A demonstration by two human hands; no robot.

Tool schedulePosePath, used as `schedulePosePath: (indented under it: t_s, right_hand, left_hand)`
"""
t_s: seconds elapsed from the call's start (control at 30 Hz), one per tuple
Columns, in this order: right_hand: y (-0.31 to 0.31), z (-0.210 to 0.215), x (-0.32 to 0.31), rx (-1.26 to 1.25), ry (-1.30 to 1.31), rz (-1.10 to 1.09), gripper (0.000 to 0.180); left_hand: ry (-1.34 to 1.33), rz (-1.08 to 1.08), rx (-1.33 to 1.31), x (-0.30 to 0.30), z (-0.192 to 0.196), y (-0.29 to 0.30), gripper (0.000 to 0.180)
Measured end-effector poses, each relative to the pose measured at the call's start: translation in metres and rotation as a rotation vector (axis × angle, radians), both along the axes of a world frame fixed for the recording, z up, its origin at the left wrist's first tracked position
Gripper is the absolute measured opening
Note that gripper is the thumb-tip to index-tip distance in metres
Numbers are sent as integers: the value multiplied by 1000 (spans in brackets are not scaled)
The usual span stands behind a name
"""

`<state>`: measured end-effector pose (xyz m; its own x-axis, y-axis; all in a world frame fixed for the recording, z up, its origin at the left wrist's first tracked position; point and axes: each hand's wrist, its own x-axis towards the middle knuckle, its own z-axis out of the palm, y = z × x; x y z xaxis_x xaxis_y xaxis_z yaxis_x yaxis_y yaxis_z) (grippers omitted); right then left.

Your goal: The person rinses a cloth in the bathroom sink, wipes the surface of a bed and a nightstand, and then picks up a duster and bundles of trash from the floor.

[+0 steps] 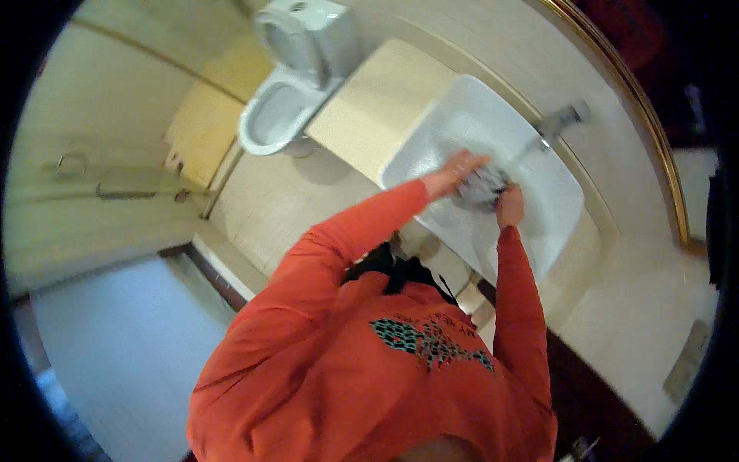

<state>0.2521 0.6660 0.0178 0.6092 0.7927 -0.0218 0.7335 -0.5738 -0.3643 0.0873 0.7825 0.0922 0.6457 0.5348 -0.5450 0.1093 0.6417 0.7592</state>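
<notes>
Both my hands are down in a white washbasin [558, 202], around a wet, crumpled grey cloth [485, 187]. From its right side my right hand [509, 206] grips the cloth, fingers closed on its edge. My left hand [460, 171] lies over the cloth's left side, fingers stretched out and slightly blurred. Water seems to run from the chrome tap [562, 123] toward the cloth. What kind of cloth it is, I cannot make out.
A cream counter [377, 108] adjoins the basin on the left. Beyond it stands a toilet [289, 108] with its lid up. A gold-framed mirror [654, 127] is on the wall at right. A pale blue door [127, 346] is at lower left.
</notes>
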Motion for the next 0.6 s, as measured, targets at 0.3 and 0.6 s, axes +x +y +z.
schedulePosePath:
  t_s: [0.3,0.6]
  right_hand:
    - [-40,-40,26,-246,-148,-91,40]
    - [51,106,-115,772,1123,108,40]
  left_hand:
    - [409,-146,75,-37,-8,42,102]
    - [-371,-196,34,-38,-83,43,44]
